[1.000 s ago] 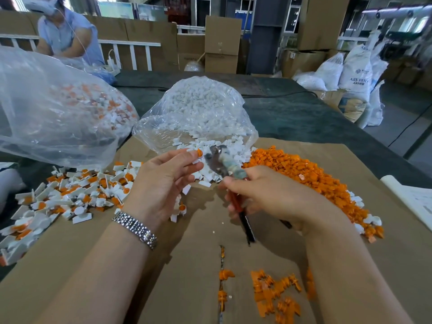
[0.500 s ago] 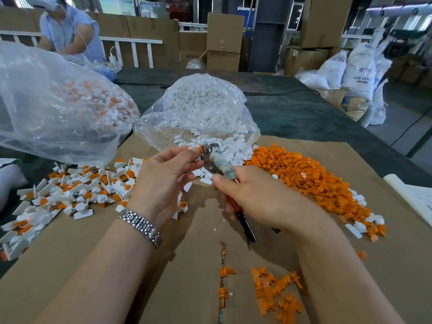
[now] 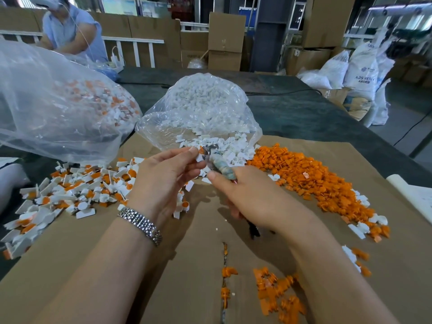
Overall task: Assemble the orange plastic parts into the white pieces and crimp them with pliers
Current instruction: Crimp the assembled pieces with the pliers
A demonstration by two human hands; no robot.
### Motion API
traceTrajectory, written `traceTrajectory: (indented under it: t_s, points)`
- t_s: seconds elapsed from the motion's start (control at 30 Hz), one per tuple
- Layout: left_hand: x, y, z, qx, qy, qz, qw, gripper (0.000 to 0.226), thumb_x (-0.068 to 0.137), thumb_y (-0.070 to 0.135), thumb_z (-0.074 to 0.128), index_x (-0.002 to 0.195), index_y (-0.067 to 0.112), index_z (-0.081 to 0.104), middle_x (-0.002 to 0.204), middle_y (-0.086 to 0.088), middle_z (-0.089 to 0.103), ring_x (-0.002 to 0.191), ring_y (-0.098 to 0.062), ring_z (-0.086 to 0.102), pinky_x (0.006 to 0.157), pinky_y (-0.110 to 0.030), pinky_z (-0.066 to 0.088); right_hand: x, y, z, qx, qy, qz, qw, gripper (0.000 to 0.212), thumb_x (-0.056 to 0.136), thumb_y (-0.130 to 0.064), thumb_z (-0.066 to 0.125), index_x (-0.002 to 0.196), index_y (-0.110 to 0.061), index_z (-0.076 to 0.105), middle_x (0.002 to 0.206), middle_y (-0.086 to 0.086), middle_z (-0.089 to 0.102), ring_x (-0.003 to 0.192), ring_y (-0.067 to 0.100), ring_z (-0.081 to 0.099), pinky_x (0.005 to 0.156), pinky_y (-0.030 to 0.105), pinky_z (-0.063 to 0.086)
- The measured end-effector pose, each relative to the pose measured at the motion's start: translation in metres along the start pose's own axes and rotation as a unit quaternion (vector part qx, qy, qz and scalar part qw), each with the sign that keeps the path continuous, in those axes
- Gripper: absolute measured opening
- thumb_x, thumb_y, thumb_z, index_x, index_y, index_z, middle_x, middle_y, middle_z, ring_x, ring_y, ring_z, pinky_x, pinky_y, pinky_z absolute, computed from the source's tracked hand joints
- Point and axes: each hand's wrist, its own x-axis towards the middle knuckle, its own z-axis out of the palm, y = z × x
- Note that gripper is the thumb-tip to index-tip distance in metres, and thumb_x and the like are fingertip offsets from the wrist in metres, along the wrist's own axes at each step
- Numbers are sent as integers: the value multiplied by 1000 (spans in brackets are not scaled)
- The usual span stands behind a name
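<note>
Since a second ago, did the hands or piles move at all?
Barely. The left hand keeps pinching a small white-and-orange piece at the metal pliers' nose; the right hand keeps its hold on the handles. Both drifted slightly farther away. The loose orange plastic pile stayed put.

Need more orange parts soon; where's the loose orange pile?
In the head view, the orange pile lies on the cardboard to the right, just beyond the right hand, beside the white pieces.
</note>
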Motion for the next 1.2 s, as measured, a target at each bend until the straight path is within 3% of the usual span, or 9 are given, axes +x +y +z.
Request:
traceTrajectory:
  t_s: [0.13,0.23,0.4,0.67,0.8,0.93,1.03,1.1,1.2]
  points:
    - [-2,2,0,9,-1,8,1000,15,87,9,77,97,-2,75,87,-14,77,85,-25,77,67,-20,58,6,21,-17,-14,73,66,995,40,96,-61,48,81,-24,51,78,-2,57,68,14,54,58,33,37]
    - [-4,1,2,25,2,12,1000,7,86,8,78,87,1,79,87,-19,77,86,-30,77,64,-20,59,16,43,-23,-93,97,152,979,37,96,-51,51,107,-16,54,107,8,58,94,27,58,83,45,50]
    - [-5,-1,3,66,-14,33,997,6,84,13,80,84,8,82,91,-19,77,88,-31,77,68,-22,59,25,56,-17,-182,118,252,943,66,95,-51,57,143,-9,41,146,18,40,135,40,39,108,57,31]
    - [-4,-2,-1,202,30,67,977,9,85,15,77,77,15,80,76,-6,76,69,-15,73,57,-19,55,25,62,-13,-220,93,231,943,75,87,-60,66,138,-9,46,141,18,42,133,39,39,105,57,34]
    - [3,4,-16,475,152,168,850,12,89,24,69,77,27,69,68,6,69,64,-12,63,50,-24,46,22,65,-17,-207,66,201,955,69,83,-76,56,110,-13,59,127,14,52,122,37,47,102,57,42]
    - [6,4,-21,624,196,224,722,14,87,23,70,101,22,68,109,-6,63,92,-25,61,73,-38,52,24,61,-17,-167,119,156,966,47,98,-61,47,90,-18,62,102,3,55,109,29,55,102,56,39]
    - [4,-5,-13,643,116,314,689,32,84,14,72,116,12,68,116,-12,60,111,-35,57,96,-54,48,29,57,-13,-196,191,59,960,16,102,-30,53,109,-26,66,114,-2,52,112,21,51,89,44,35]
    - [3,-14,-4,661,18,335,672,38,86,7,68,124,13,67,124,-10,63,117,-34,58,103,-54,43,31,57,-12,-194,198,27,960,24,98,-12,52,113,-26,65,117,-1,54,112,21,51,87,41,38]
    - [4,-28,8,700,-80,305,641,57,91,5,58,145,21,52,151,-1,50,140,-24,45,118,-45,26,30,65,-17,-190,211,93,954,35,94,1,48,123,-16,60,127,8,52,116,28,52,96,46,46]
